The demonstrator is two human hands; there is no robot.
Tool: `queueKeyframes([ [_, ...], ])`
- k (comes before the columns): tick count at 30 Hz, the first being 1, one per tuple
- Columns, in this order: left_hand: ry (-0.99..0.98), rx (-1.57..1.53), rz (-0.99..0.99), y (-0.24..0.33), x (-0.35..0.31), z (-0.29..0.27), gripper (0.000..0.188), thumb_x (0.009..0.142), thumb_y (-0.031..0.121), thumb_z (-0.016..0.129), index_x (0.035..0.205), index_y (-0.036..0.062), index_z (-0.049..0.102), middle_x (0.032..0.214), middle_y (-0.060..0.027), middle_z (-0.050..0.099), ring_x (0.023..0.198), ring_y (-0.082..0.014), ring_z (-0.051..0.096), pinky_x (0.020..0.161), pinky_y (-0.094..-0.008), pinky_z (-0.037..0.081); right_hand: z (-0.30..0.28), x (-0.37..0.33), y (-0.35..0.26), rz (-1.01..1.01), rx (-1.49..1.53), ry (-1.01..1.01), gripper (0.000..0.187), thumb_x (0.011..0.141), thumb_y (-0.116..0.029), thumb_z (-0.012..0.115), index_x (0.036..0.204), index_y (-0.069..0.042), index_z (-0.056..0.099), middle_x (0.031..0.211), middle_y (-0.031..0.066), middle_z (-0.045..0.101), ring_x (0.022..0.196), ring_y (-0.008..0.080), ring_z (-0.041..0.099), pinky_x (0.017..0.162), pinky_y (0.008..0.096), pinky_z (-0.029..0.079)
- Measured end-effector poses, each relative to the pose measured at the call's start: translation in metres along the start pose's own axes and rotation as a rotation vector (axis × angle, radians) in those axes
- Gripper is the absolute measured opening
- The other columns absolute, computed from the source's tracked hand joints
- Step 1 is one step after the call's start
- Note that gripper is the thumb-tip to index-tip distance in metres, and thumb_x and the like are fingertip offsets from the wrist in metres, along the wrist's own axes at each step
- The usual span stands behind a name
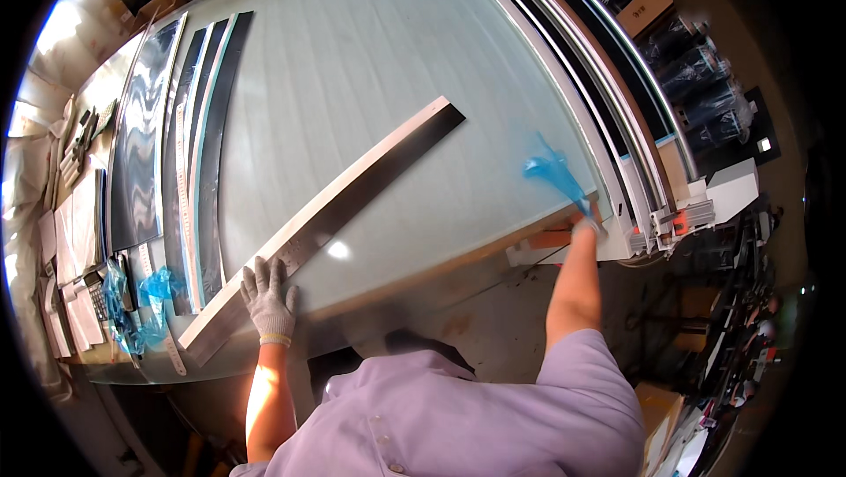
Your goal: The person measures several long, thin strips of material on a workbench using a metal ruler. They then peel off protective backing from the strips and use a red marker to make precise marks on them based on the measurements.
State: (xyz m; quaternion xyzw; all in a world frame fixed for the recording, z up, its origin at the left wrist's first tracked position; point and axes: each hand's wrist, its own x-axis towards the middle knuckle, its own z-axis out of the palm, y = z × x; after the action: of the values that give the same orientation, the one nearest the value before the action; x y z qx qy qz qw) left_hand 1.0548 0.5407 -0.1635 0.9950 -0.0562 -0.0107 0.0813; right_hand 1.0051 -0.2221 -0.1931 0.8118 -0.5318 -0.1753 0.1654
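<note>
From where I stand, the long metal bar (352, 199) lies slantwise across the glass table (388, 54), its near end close to the left near corner and its far end pointing toward the middle of the right side. The left hand (269, 305), in a pale knitted glove, rests flat on the bar by that near end, fingers a little apart, the wrist out over the near edge. A wide stretch of glass runs between the bar and the far edge. The right hand (584, 224) is out at the right near corner, with blue film (557, 173) trailing from it over the glass; hand and film are both blurred, and I cannot tell how the fingers are closed. The bar covers whatever lies beneath it, and the room's outer rim falls into black. Dark strips (231, 89) run along the left side, near a shiny sheet (139, 146) and a thin ruler (182, 173), partly hidden among them. Toward the left near corner sit crumpled blue plastic (157, 292) and a calculator (95, 294), half lost in clutter, with papers (79, 230) behind. A metal rail (608, 80) borders the right side, and beyond it stand wrapped rolls (696, 71) and a cardboard box (645, 10).
</note>
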Motion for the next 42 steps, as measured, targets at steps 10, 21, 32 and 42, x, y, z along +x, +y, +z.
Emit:
queueKeyframes([
  [10, 0.117, -0.51, 0.076, 0.081, 0.036, -0.007, 0.106, 0.074, 0.018, 0.087, 0.162, 0.0176, 0.028, 0.166, -0.016, 0.031, 0.142, -0.0441, 0.043, 0.116, -0.0487, 0.041, -0.092, -0.238, -0.166, -0.507, 1.624, -0.291, 0.021, 0.087, -0.005, 0.05, 0.083, -0.004, 0.071, 0.078, 0.0058, 0.066, 0.077, 0.0172, 0.06, 0.069, 0.0311, 0.048],
  [21, 0.626, -0.253, -0.023, -0.146, 0.022, -0.076, 0.03, 0.089, -0.008, 0.056, 0.112, 0.0032, 0.071, 0.102, -0.0182, 0.074, 0.094, -0.037, 0.071, 0.082, -0.0409, 0.056, -0.158, -0.471, -0.227, -1.594, 1.352, -0.61, 0.04, 0.09, -0.005, 0.068, 0.13, -0.005, 0.063, 0.125, 0.014, 0.062, 0.109, 0.0254, 0.064, 0.096, 0.0355, 0.052],
  [32, 0.203, 0.193, -1.044, -0.225, -0.095, -0.094, 0.065, 0.096, 0.042, 0.066, 0.148, 0.0086, 0.046, 0.121, -0.0215, 0.068, 0.106, -0.0424, 0.068, 0.088, -0.0511, 0.055, -0.106, -0.521, -0.267, -2.153, 0.267, 0.315, 0.07, 0.086, -0.049, 0.072, 0.143, -0.014, 0.056, 0.157, 0.0124, 0.046, 0.145, 0.0326, 0.042, 0.118, 0.0494, 0.033],
  [42, 0.461, -0.19, -0.206, -0.05, -0.135, -0.035, 0.032, 0.094, 0.004, 0.066, 0.126, 0.0062, 0.066, 0.13, -0.0159, 0.064, 0.121, -0.0334, 0.063, 0.103, -0.0414, 0.051, -0.1, -0.508, -0.282, -2.288, 0.499, 0.621, 0.032, 0.094, -0.034, 0.062, 0.11, -0.007, 0.069, 0.117, 0.0132, 0.07, 0.111, 0.0278, 0.066, 0.097, 0.0387, 0.051],
])
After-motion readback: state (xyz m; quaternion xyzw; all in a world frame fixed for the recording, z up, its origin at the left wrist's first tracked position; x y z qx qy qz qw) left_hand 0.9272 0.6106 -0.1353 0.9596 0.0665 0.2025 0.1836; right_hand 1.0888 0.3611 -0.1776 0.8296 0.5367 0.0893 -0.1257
